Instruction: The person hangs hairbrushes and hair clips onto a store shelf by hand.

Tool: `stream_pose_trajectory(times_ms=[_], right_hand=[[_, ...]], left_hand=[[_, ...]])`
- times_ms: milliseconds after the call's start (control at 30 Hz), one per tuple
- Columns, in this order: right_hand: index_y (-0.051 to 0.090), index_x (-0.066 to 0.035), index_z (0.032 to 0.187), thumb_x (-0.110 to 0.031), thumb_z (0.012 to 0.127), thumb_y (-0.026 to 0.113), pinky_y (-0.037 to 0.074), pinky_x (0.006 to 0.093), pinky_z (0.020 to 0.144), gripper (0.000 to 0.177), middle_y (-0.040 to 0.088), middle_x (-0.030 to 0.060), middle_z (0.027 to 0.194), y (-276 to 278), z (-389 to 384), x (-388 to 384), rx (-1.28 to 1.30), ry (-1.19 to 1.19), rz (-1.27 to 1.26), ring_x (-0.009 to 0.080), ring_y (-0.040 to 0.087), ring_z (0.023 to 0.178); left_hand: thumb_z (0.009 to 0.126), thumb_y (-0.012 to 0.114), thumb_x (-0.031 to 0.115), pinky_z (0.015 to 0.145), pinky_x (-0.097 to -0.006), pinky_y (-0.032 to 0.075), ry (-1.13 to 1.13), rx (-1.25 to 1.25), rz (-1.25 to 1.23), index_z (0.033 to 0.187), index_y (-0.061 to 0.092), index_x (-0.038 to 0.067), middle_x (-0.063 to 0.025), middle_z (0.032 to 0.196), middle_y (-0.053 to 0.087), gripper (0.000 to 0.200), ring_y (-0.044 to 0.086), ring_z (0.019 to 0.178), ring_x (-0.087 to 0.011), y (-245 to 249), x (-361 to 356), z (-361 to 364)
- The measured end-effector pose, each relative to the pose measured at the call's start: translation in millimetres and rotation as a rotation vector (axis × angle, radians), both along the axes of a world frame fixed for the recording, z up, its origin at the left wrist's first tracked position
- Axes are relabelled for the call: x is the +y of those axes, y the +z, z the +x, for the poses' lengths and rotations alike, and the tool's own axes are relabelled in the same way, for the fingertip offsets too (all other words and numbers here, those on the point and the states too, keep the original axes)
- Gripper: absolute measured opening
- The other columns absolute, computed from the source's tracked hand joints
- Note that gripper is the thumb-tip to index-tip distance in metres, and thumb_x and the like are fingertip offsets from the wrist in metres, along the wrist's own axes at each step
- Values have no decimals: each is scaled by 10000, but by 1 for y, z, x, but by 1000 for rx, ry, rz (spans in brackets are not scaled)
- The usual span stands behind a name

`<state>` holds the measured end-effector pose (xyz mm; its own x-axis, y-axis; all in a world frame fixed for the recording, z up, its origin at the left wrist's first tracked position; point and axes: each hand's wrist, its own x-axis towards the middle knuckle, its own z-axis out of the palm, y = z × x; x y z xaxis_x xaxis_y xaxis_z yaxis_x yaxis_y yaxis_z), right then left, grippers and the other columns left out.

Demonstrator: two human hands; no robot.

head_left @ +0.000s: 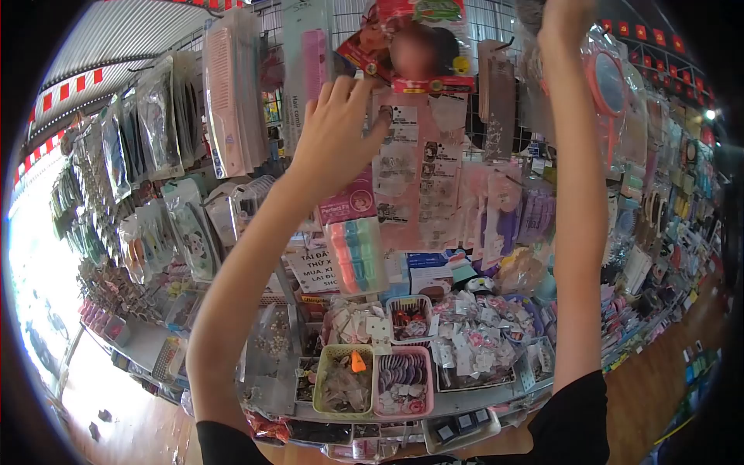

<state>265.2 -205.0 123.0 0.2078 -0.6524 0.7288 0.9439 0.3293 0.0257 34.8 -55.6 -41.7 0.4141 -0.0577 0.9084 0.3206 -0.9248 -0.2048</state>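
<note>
Both my arms reach up to a wire rack of hanging packaged goods. My left hand (341, 132) is at the upper edge of a pink sheet of small clear packets (421, 170), just below red-edged packages (418, 54). Its fingers are apart, with the thumb over the sheet's corner; whether it grips anything is unclear. Below it hangs a "Perfect Fit" pack of coloured rollers (356, 252). My right hand (568, 23) is raised at the top edge, next to a dark grey item (530, 14); its fingers are mostly cut off by the frame.
Combs in clear sleeves (230, 93) hang at left, and a round red-framed mirror (610, 83) at right. On the shelf below stand a green basket (318, 387), a pink basket (428, 372) and piles of small packets (474, 333).
</note>
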Motion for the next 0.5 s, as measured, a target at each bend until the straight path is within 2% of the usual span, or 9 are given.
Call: stream_pose_trajectory(times_ms=[67,133,167,200,267,300,333,367,500], right_hand=[[499,86,1070,-252,852,491,364,388,853,403,516,263,1092,-5,-17,-6,-93,-94,37,368,476,1018],[472,79,1105,-199,826,539,361,384,858,400,515,241,1072,-35,-41,-8,81,-443,-81,349,476,1004],[423,78,1147,-157,805,574,356,385,861,442,494,228,1070,-45,-34,3,-245,-321,-6,337,467,999],[397,65,1105,-123,804,567,353,387,864,394,456,219,1092,-60,-29,20,-117,-443,51,320,448,1023],[388,23,1020,-49,763,581,350,414,873,329,434,196,1093,-104,-51,48,-164,-360,-62,314,436,1044],[541,-40,973,-297,826,541,385,418,781,296,524,145,1024,-120,-57,67,-252,-434,-40,309,494,940],[364,-16,994,13,709,594,343,439,889,367,424,175,1071,-118,-75,89,-457,-540,-142,303,430,1068],[375,-27,984,25,676,626,318,464,940,401,425,167,1077,-124,-95,94,-591,-589,-293,312,392,1129],[295,-100,1283,-260,765,629,215,513,1027,637,316,131,1332,-128,-69,153,-433,-955,-793,342,212,1278]], left_hand=[[779,560,189,866,-391,342,-18,16,-25,1093,491,58,-116,1032,477,346,434,999,-285,-19,-25,-32],[747,585,150,794,-390,345,-154,-13,-53,1063,500,49,-121,979,463,342,444,924,-289,-47,-41,-64],[728,601,137,791,-382,340,-182,-15,-138,1053,506,48,-117,979,465,350,442,909,-289,-64,-51,-80],[710,617,125,787,-375,335,-211,-20,-219,1044,513,47,-113,978,467,358,441,894,-289,-82,-62,-97],[693,636,138,798,-370,325,-198,60,-325,1056,515,55,-101,986,478,391,439,896,-285,-117,-83,-128],[686,643,139,809,-372,321,-193,117,-372,1061,516,59,-96,988,481,405,440,906,-282,-132,-91,-139],[678,651,140,819,-375,317,-184,176,-418,1066,518,62,-92,990,485,418,440,916,-279,-144,-97,-148],[678,651,140,819,-375,317,-181,185,-421,1066,518,62,-92,990,485,418,440,916,-279,-153,-100,-155],[671,662,125,833,-373,314,-223,287,-633,1051,529,58,-89,1002,489,409,442,928,-276,-186,-89,-177]])
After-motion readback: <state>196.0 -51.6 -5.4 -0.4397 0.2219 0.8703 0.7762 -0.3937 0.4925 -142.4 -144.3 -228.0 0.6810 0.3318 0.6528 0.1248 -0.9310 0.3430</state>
